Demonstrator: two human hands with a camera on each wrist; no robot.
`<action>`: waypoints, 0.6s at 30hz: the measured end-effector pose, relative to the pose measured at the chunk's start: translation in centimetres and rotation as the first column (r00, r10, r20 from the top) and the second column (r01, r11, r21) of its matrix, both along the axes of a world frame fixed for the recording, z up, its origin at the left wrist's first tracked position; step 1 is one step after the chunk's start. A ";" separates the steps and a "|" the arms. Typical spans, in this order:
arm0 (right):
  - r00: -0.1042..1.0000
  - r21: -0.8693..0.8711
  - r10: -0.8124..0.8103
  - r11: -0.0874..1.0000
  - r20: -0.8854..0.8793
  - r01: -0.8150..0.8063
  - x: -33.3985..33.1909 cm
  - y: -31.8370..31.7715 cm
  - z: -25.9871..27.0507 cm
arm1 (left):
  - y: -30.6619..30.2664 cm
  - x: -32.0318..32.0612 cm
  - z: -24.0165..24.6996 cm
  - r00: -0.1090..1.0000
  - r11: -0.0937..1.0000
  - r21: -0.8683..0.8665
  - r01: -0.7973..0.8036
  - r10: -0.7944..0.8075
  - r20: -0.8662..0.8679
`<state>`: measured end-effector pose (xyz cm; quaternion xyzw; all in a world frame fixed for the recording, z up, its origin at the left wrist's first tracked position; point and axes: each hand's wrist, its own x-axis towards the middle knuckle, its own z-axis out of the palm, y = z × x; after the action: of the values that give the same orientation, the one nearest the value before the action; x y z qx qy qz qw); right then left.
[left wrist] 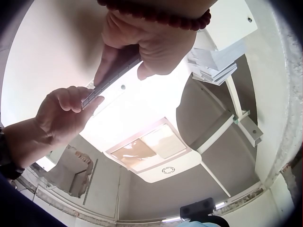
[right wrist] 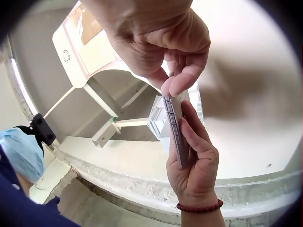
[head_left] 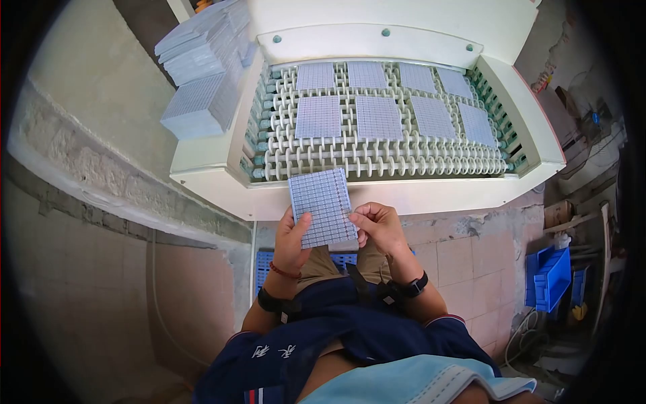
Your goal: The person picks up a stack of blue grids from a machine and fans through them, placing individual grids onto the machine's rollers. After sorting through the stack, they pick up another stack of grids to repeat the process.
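Observation:
A thin stack of gridded light-blue sheets (head_left: 321, 205) is held over the lap, in front of the machine. The left hand (head_left: 292, 242) grips its left side, thumb on the top face and fingers underneath. At the right edge, the right hand (head_left: 380, 227) pinches the sheets between thumb and fingers. Seen edge-on in the right wrist view, the sheets (right wrist: 174, 132) lie between the left hand (right wrist: 193, 165) and the pinching right hand (right wrist: 165, 42). In the left wrist view the left hand (left wrist: 147, 42) is around them and the right hand (left wrist: 61, 113) touches the far end.
Two rows of similar gridded sheets (head_left: 379, 118) lie on the white roller bed (head_left: 390, 165) of the machine. Tall stacks of sheets (head_left: 202, 108) stand at its left side. Blue crates (head_left: 553, 279) are at the right, by a wall.

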<state>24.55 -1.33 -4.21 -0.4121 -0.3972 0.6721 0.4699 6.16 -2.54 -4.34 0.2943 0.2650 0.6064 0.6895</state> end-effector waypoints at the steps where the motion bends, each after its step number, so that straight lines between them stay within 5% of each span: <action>1: 1.000 0.003 0.000 1.000 -0.001 0.000 0.1 0.0 0.0 | 0.0 0.0 0.0 0.998 1.000 -0.023 0.003 -0.001 0.056; 6: 1.000 0.003 -0.018 1.000 -0.007 0.018 0.4 0.0 -0.2 | -0.1 -0.5 0.9 0.963 0.991 -0.035 0.129 -0.116 0.245; 11: 1.000 -0.002 0.018 1.000 -0.025 -0.018 0.8 -0.3 -0.1 | -0.1 -1.0 0.2 0.984 0.992 0.017 0.128 -0.129 0.126; 18: 0.956 0.042 -0.056 0.998 0.288 0.046 0.8 -0.5 0.7 | 0.2 -0.9 -0.2 0.997 0.997 0.033 0.064 -0.065 0.037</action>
<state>25.37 -1.83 -3.55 -0.5078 -0.4622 0.5853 0.4311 5.23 -2.39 -4.52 0.3022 0.2326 0.5933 0.7089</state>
